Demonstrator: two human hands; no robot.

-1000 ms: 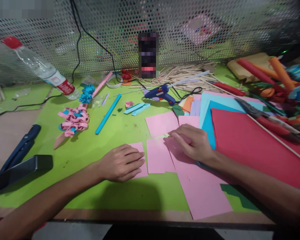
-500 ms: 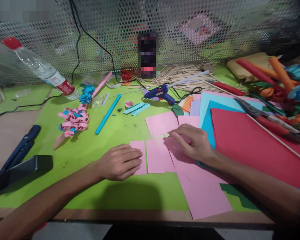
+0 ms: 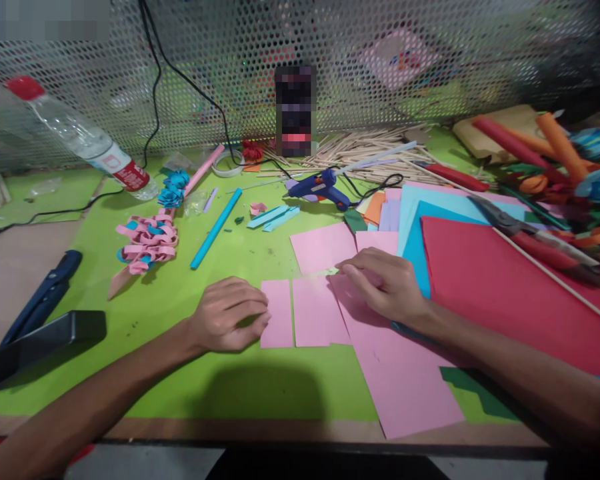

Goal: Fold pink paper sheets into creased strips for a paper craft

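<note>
Two bare hands over pink paper on a green mat (image 3: 180, 300). Left hand (image 3: 227, 317): drawn back toward its own side over the last second, earlier flat on top of the strip (image 3: 277, 313), now loosely curled, fingertips only touching the strip's nearest edge, nothing gripped. Strip: narrow, pink, flat on the mat just right of the left fingertips, fully uncovered, seemingly lying squarer than before, edge to edge with a wider pink piece (image 3: 316, 312) between the two hands. Judged from this: strip let go and left in a row with its neighbour, no longer pinned. Right hand (image 3: 387, 283): unmoved, palm down, fingers stretched out and pressing the far corner of a large pink sheet (image 3: 400, 380), not clasping it. Beyond the right fingertips: pink square (image 3: 320, 247), then glue gun (image 3: 320, 188). Right of the right hand: blue sheets (image 3: 415, 233), red sheet (image 3: 505, 287), scissors (image 3: 530, 233). Beyond the left hand: blue tube (image 3: 216, 228), pink curls (image 3: 147, 240), bottle (image 3: 80, 140). Left of the left hand, well apart: black tool (image 3: 40, 340).
</note>
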